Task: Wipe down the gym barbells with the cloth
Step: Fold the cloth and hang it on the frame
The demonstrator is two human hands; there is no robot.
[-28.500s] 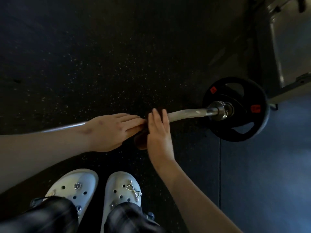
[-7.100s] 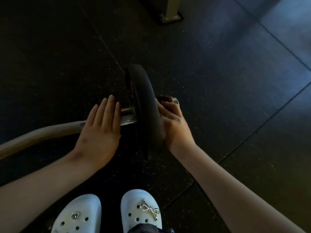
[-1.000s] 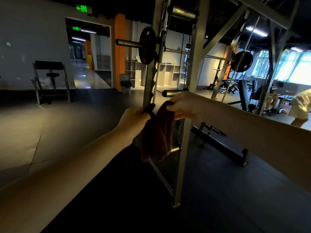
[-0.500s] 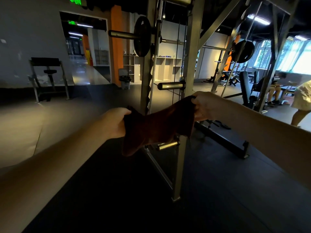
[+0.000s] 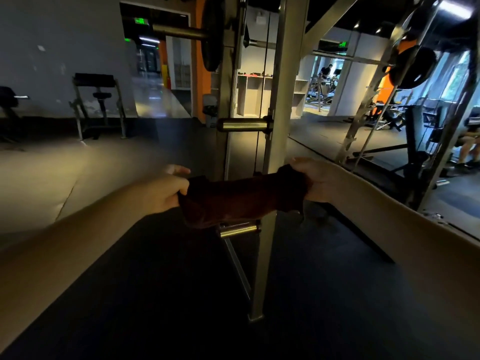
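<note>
A dark brown cloth is stretched flat between my two hands at chest height. My left hand grips its left end and my right hand grips its right end. Above and ahead, a barbell rests high on the rack: its steel sleeve sticks out to the left of a black plate. The bar's far end carries another black plate at the upper right. Both hands are well below the bar and apart from it.
The rack's grey upright stands right behind the cloth, with a steel peg above my hands and a shorter peg below. A bench frame stands at the left wall. A seated person's legs show far right.
My hands have pulled further apart, drawing the bunched cloth out into a taut strip. The view has closed in on the rack, so the barbell sits higher in frame.
</note>
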